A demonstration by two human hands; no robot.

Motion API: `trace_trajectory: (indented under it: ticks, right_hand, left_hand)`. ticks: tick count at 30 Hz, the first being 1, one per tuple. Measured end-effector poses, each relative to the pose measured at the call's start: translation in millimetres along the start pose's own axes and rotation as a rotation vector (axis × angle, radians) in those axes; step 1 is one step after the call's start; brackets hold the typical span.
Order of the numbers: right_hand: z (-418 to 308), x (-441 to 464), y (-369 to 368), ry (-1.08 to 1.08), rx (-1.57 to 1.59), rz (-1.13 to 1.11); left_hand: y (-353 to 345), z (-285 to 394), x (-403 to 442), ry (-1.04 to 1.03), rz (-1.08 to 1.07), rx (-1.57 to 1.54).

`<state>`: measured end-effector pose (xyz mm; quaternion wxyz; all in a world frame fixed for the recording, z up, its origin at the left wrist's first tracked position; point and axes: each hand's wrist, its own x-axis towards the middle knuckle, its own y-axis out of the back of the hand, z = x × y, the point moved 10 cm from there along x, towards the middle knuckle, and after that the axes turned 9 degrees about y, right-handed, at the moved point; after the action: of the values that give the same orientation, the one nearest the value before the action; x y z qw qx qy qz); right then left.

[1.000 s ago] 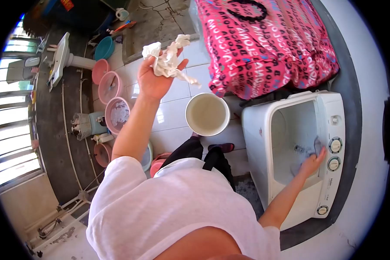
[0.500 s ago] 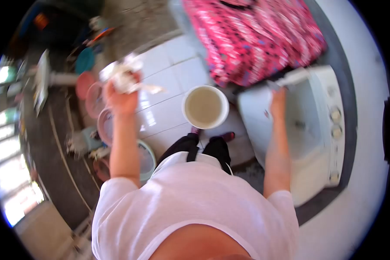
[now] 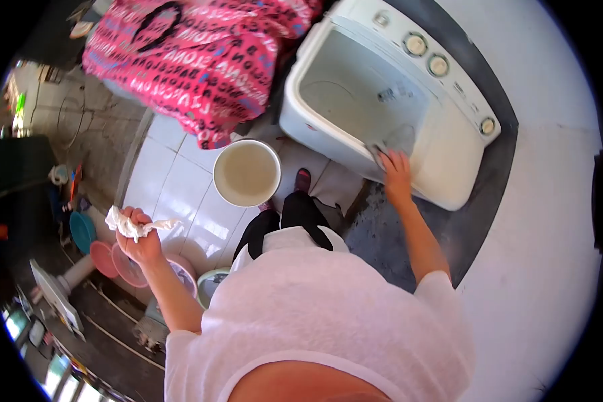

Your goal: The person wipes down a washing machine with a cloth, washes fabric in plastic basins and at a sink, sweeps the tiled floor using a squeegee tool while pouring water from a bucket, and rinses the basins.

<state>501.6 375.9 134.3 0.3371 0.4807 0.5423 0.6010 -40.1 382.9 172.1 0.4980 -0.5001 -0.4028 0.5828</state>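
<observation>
My left hand (image 3: 141, 244) is closed around a crumpled white cloth (image 3: 135, 224), held out to the left above the tiled floor. At the near rim of a white washing machine (image 3: 449, 144), my right hand (image 3: 397, 177) has its fingers bent over a small grey, cloth-like piece (image 3: 379, 154). This piece lies against the rim of the open tub. Inside the tub (image 3: 342, 87) the pale walls look wet. A white bucket (image 3: 216, 181) of cloudy water stands on the floor in front of my feet, between both hands.
Pink cloth printed with lettering (image 3: 201, 74) covers something large beyond the bucket. Several basins, among them a teal one (image 3: 82, 232) and a pink one (image 3: 103, 258), line the left side. A white pedestal sink (image 3: 57, 295) stands farther left. A white wall (image 3: 549, 201) bounds the right.
My view has turned toward the washing machine, so the bucket and pink cloth appear farther left. My right hand is now at the tub's near rim. The white cloth stays in my left hand.
</observation>
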Motion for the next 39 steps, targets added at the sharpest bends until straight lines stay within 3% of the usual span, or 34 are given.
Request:
trace_trajectory:
  ticks: [5, 10, 16, 20, 22, 24, 27, 30, 35, 39]
  right_hand:
    - [-16, 40, -46, -0.142, 0.286, 0.028]
    - [31, -10, -9, -0.146, 0.258, 0.18]
    - [45, -43, 15, -0.188, 0.203, 0.086]
    - [55, -52, 27, -0.246, 0.417, 0.144]
    - [80, -58, 50, -0.345, 0.397, 0.181]
    - [113, -73, 92, -0.433, 0.287, 0.36]
    - [173, -122, 99, -0.712, 0.209, 0.348]
    - [220, -143, 62, -0.711, -0.158, 0.237]
    - [287, -52, 36, -0.64, -0.203, 0.31]
    - [264, 33, 16, -0.498, -0.174, 0.255]
  left_hand:
    - [-6, -53, 28, 0.09, 0.023, 0.0]
    - [-31, -115, 63, 0.269, -0.06, 0.014]
    - [-45, -162, 92, 0.306, -0.05, 0.075]
    - [-48, -181, 101, 0.311, 0.011, 0.081]
    - [-49, -192, 102, 0.315, 0.044, 0.061]
    - [-39, -191, 104, 0.246, 0.192, 0.164]
    - [-44, -203, 108, 0.29, 0.094, 0.195]
    - [-39, -207, 109, 0.261, 0.168, 0.211]
    - [-38, -201, 97, 0.22, 0.239, 0.216]
    - [-39, -181, 86, 0.186, 0.137, 0.212]
